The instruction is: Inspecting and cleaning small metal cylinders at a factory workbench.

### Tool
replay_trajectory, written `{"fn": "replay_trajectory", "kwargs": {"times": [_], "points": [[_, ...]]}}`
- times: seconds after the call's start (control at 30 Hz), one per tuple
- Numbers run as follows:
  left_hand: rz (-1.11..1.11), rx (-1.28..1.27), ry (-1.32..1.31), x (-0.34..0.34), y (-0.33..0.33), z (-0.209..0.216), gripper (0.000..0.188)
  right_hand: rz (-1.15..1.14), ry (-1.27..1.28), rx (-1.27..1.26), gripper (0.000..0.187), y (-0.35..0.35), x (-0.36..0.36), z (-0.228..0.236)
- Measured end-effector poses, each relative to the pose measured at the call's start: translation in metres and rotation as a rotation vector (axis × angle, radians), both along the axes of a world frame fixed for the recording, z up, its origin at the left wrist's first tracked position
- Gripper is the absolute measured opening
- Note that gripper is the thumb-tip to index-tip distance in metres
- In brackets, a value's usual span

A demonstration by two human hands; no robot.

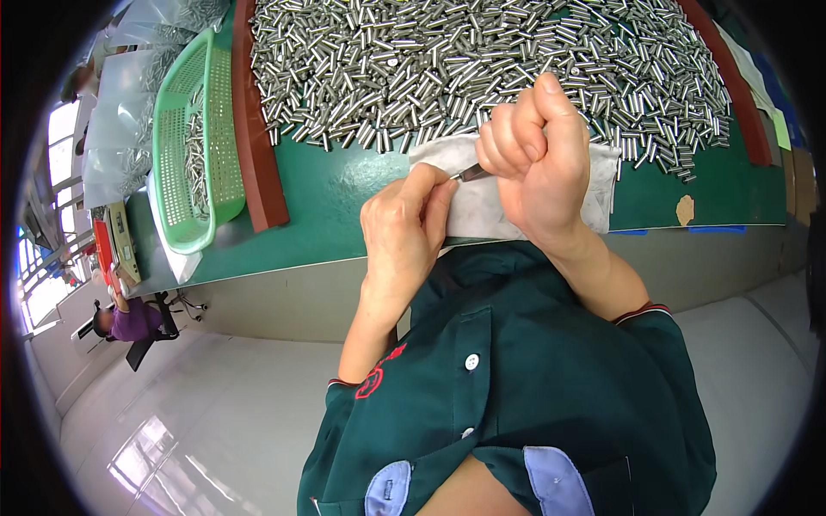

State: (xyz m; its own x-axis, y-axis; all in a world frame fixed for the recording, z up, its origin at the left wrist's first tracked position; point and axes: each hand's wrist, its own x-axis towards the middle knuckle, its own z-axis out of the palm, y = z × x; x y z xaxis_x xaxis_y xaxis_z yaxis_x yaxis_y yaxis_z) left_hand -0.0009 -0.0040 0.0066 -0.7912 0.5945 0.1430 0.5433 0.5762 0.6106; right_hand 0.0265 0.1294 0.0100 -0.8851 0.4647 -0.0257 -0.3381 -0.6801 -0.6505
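Note:
My left hand [403,225] pinches one end of a small shiny metal pin [470,173] between thumb and fingertips. My right hand [533,155] is closed in a fist around the pin's other end, above a white cloth [473,206] lying on the green table [344,185]. A big heap of short silver metal pins [482,60] covers the table just beyond both hands.
A green plastic basket [194,142] holding several pins stands at the left, beside a red-brown strip [258,129]; another strip [731,77] borders the heap on the right. Clear plastic bags [120,112] lie further left. A seated person [129,320] is at the far left on a glossy floor.

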Motion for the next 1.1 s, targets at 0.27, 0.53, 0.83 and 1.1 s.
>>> {"fn": "replay_trajectory", "kwargs": {"times": [0.27, 0.53, 0.83, 1.1], "points": [[0.024, 0.039, -0.011, 0.001, -0.001, -0.003, 0.007, -0.003, -0.004, 0.042, 0.044, -0.003, 0.000, 0.000], [0.017, 0.074, -0.022, -0.001, 0.001, -0.005, 0.011, -0.050, -0.019, 0.364, 0.040, -0.016, 0.001, 0.005], [0.012, 0.039, 0.072, 0.001, 0.002, 0.000, 0.011, -0.034, -0.034, 0.393, 0.039, -0.021, -0.001, 0.007], [0.185, 0.564, -0.677, 0.003, -0.006, 0.007, 0.008, -0.009, -0.048, 0.202, 0.043, -0.011, -0.004, 0.003]]}}
